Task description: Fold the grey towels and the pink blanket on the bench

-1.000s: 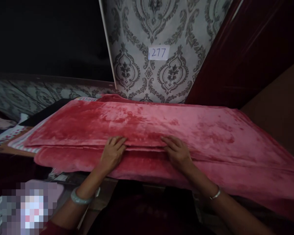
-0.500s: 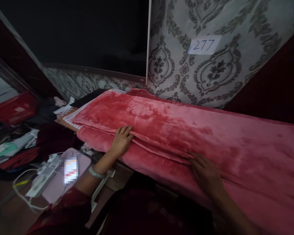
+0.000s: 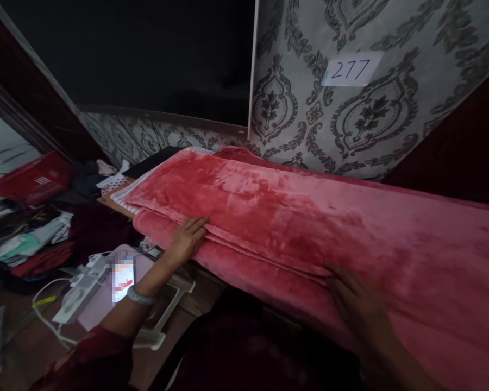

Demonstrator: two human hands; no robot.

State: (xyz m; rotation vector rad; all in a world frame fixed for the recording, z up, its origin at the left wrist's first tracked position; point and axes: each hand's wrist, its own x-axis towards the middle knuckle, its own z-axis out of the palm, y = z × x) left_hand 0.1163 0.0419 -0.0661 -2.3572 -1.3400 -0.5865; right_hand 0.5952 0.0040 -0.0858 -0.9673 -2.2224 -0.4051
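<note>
A plush pink-red blanket (image 3: pixel 244 190) lies in long folded layers over a table, its folded edge running across in front of me. On the left part of that edge is my left hand (image 3: pixel 187 238), its fingers over the top layer and closed on the hem. My right hand (image 3: pixel 356 296) pinches the same edge farther right; its thumb is partly hidden. Between the two hands the upper layer's edge lies nearly straight over the lower fold.
A big dark screen (image 3: pixel 146 54) and a paper marked 277 (image 3: pixel 350 69) are on the patterned wall behind. At left, a white power strip (image 3: pixel 79 290) and a lit phone (image 3: pixel 123 279) rest on a pinkish surface. Piled clothes (image 3: pixel 36 244) and a red box (image 3: pixel 32 176) stand beyond.
My left hand has moved left along the blanket's edge. The gap between the layers has narrowed and the edge lies straighter. My right hand still holds its part of the edge.
</note>
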